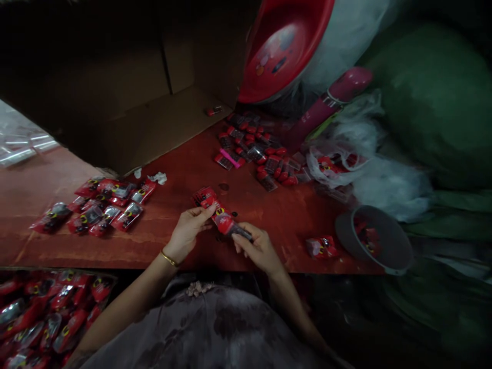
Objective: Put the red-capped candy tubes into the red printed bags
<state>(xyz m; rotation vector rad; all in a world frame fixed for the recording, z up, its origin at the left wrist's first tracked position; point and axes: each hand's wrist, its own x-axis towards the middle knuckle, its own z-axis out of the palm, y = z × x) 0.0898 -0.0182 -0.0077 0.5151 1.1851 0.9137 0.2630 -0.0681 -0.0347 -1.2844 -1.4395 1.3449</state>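
Between both hands, low in the middle of the head view, is a red packet (223,218) with a yellow and black print. My left hand (189,230) pinches its upper left end, with thumb on top. My right hand (255,247) has its fingers closed round the dark, clear lower right end. More flat red wrappers (203,195) lie just beyond my left fingertips. A pile of small red-capped clear containers (272,166) sits farther back on the red table (177,174), with a pink strip (229,158) on it.
Filled red packets (103,205) lie on the left, above a box of similar ones (57,307). A large open carton (146,123) stands behind. At right are a grey bowl (400,241), a packet (322,247), a plastic bag (361,159) and a pink bottle (319,110). A red basin (284,46) leans behind.
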